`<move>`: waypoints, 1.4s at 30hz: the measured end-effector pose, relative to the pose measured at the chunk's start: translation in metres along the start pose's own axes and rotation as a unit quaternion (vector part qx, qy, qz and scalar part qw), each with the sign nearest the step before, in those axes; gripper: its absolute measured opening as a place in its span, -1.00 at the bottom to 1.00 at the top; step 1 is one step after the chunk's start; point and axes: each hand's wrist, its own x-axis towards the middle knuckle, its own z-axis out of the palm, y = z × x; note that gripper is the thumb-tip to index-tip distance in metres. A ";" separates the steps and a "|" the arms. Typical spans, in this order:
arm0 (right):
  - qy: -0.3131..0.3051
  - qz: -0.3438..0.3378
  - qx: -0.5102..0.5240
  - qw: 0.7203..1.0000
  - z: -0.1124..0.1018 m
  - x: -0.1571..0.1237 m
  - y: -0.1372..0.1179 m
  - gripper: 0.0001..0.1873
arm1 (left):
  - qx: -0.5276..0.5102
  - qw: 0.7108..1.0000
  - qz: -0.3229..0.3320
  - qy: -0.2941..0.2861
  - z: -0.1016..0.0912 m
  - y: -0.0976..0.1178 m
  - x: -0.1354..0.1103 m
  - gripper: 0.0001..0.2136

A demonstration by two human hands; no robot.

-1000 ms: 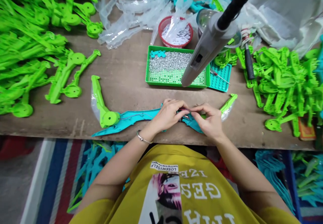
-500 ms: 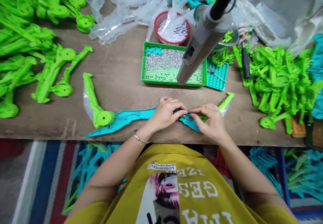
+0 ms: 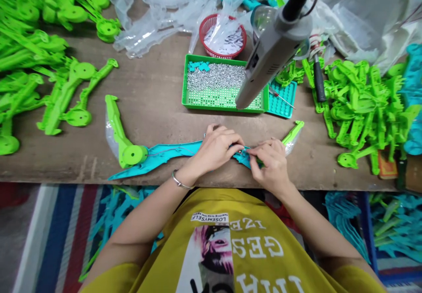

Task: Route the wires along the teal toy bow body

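A long turquoise plastic shell [image 3: 171,151], curved like a bow, lies at the table's near edge, with a thin cord running along its inside. At its left end is a bright green arm [image 3: 117,130] with a round hub and a clear plastic piece behind it. Another green arm [image 3: 294,131] sticks out at the right end. My left hand [image 3: 217,148] lies over the shell's middle, thumb and fingertips pinched. Close beside it, my right hand [image 3: 272,163] pinches at a small metallic bit on the shell. Whatever the fingertips hold is too small to name.
A green tray [image 3: 211,104] of small screws stands ahead, with a red basket [image 3: 202,35] behind it. A grey screwdriver-like tool [image 3: 273,51] hangs over the tray's right side. Green parts are heaped left [image 3: 69,95] and right [image 3: 359,104]. A black-handled tool [image 3: 319,79] lies beside the right heap.
The hands stay at the same spot on the shell. My right hand has shifted slightly left and down, its fingers curled a little more. The whole view has moved slightly.
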 end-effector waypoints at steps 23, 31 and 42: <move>0.026 0.026 -0.098 0.994 0.008 -0.006 -0.011 -0.92 | 0.186 0.964 -0.101 -0.158 -0.004 0.039 0.040 -0.79; 0.031 0.032 -0.046 0.998 0.009 -0.009 -0.006 -0.97 | 0.191 0.961 -0.099 -0.176 -0.008 0.040 0.046 -0.80; 0.007 0.053 -0.077 0.996 0.012 -0.003 -0.013 -0.93 | 0.182 0.957 -0.115 -0.192 -0.007 0.039 0.054 -0.87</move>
